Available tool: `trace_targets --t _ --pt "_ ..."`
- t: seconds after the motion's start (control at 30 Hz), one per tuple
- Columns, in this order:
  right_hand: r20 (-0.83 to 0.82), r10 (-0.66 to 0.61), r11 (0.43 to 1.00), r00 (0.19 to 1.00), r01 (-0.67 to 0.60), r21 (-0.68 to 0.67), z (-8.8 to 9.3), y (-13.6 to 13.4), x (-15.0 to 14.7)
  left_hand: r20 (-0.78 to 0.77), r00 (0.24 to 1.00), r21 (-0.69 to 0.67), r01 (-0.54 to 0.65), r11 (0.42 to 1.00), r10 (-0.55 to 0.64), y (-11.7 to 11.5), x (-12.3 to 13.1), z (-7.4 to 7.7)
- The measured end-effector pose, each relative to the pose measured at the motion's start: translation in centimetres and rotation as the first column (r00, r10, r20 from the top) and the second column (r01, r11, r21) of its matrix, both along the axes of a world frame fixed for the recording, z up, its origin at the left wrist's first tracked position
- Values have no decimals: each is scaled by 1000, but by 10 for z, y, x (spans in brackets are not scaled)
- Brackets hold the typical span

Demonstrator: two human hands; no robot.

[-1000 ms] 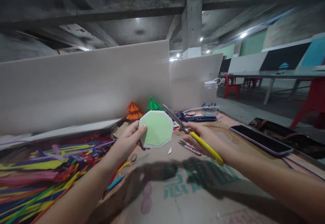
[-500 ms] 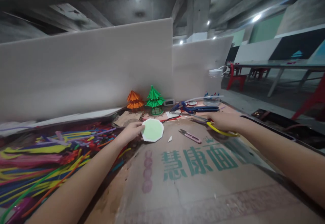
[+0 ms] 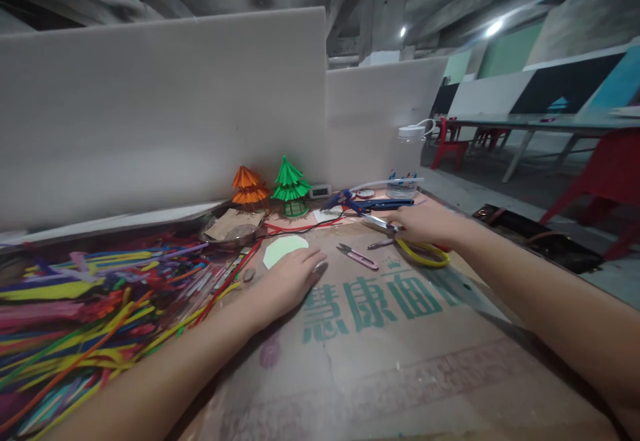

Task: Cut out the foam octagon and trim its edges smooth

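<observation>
My left hand (image 3: 295,275) lies low over the table with its fingers stretched out to the right. Its fingertips are at a small white scrap (image 3: 320,265), which they partly cover; I cannot make out a grip on it. Just behind that hand, a pale green octagonal piece (image 3: 284,250) with a white edge rests flat, partly hidden. My right hand (image 3: 417,223) is closed around scissors (image 3: 381,221), whose silver blades point left. Below it lies a yellow ring (image 3: 425,254). Pink thread snips (image 3: 358,256) sit between the two hands.
Colourful strips and pipe cleaners (image 3: 90,307) heap on the left. Behind stand an orange tree (image 3: 249,186) and a green tree (image 3: 290,186). A blue glue gun (image 3: 345,201) and a clear bottle (image 3: 404,161) are at the back right. A white panel (image 3: 165,121) borders the table.
My left hand has let go of the octagonal piece and moved right to the white scrap. My right hand stays at the scissors. The view has shifted slightly.
</observation>
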State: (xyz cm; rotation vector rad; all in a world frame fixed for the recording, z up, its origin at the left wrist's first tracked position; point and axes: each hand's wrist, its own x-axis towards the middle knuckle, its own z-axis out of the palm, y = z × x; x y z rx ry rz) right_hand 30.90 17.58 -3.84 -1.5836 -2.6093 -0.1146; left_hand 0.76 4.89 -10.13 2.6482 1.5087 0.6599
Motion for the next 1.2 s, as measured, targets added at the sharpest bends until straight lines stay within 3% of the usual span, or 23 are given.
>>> trace_targets --t 0.13,0.27,0.37,0.43,0.47,0.5,0.53,0.6,0.63,0.7,0.77,0.8,0.83,0.9,1.0,1.1,1.17,1.2 --pt "9 134 991 991 -134 -29 3 -1 -23 -19 998 -23 65 998 -65 9 5 -13" --pt "35 175 984 984 -176 14 -9 14 -55 -6 998 -5 65 998 -65 8 2 -13" --pt "83 184 981 979 -189 53 -23 30 -76 162 986 -34 52 998 -45 -14 13 -1" --pt "121 184 978 975 -195 81 -31 40 -86 368 929 -166 104 981 -36 -41 29 12" --pt "141 181 976 973 -195 93 -34 44 -89 459 884 -261 226 938 -86 -56 38 20" --pt "159 175 976 972 -193 102 -37 49 -92 500 845 -386 415 824 -191 -71 47 28" --pt "176 169 976 970 -190 109 -39 52 -94 506 811 -425 532 732 -295 -83 55 37" --pt "199 162 975 966 -188 116 -40 58 -97 520 725 -473 685 555 -451 -96 63 51" --pt "206 162 975 965 -188 117 -41 60 -98 499 735 -516 678 524 -460 -96 63 56" --pt "208 162 975 965 -190 118 -40 61 -99 431 842 -515 525 677 -325 -83 53 57" --pt "197 167 974 966 -193 118 -37 59 -101 291 950 -366 219 904 -112 -58 32 50" --pt "186 173 973 967 -196 118 -36 57 -102 255 967 -267 47 963 23 -44 18 44" --pt "171 181 972 969 -202 116 -34 55 -103 245 961 -168 -91 982 131 -30 5 37" --pt "127 205 970 970 -219 108 -29 46 -103 223 947 -49 -225 973 231 -6 -21 23" --pt "28 248 966 968 -250 69 -19 23 -93 105 950 12 -296 955 293 14 -47 6" --pt "-72 310 949 948 -313 -44 -3 -17 -64 38 923 -36 -383 923 384 19 -52 -5" --pt "-137 417 875 898 -438 -207 11 -51 -40 33 927 -49 -373 927 375 20 -50 -10" --pt "-263 502 728 824 -567 -386 17 -68 -30 38 931 -41 -362 931 364 20 -49 -12"
